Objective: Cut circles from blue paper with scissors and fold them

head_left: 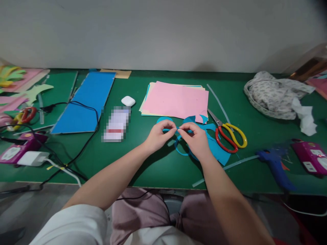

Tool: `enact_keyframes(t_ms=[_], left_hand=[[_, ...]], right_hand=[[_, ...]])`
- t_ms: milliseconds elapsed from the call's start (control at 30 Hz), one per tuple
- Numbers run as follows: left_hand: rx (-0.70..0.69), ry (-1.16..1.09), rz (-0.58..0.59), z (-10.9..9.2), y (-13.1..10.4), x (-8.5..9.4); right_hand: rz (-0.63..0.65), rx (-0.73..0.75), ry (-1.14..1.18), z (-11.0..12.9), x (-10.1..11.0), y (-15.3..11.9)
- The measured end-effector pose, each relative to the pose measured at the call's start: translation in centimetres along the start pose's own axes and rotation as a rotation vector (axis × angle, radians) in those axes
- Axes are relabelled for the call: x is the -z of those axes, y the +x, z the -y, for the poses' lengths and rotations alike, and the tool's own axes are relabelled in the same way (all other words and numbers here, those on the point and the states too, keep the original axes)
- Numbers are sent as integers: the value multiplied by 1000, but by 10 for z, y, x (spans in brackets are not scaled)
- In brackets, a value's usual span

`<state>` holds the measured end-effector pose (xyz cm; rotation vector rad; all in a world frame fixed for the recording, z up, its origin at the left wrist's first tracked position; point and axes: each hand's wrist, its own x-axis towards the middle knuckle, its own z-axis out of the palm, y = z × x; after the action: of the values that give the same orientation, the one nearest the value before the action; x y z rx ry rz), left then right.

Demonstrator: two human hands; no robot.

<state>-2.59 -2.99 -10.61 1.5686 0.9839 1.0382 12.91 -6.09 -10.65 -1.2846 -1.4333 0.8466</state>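
Note:
My left hand [161,135] and my right hand [193,137] meet fingertip to fingertip over the green table. Both pinch a thin piece of blue paper [166,129] between them. Below and beside my right hand lie cut blue paper pieces [220,152], one of them a curved strip [179,149]. Just to the right rest scissors [227,134] with one red and one yellow handle, blades pointing up and left. Behind my hands is a stack of coloured sheets with a pink sheet [178,99] on top.
Left of my hands are a blurred phone [117,124], a white case [128,101], a blue board [85,103] and black cables. A blue glue gun [277,166], a purple box [310,157] and a patterned cloth [273,95] lie right. Behind the table [150,173] stands a pale wall.

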Motion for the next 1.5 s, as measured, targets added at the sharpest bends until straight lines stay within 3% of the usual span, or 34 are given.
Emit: enact_keyframes(t_ms=[300,567,767,1067,1267,1500], left_hand=[[29,-2,41,0,0,0],[100,-195,25,6,2,0],[202,-414,-7,11,5,1],[428,-625,12,8,6,1],[480,-669,15,8,7,1],[500,-671,46,7,6,1]], right_hand=[[-20,-142,130,-9,-1,-1],[-55,-243,376,-3,1,1],[-97,-166,312,2,4,0],[9,-95,218,1,3,-2],[124,-16,166,0,3,-4],[-10,120,2,2,4,-4]])
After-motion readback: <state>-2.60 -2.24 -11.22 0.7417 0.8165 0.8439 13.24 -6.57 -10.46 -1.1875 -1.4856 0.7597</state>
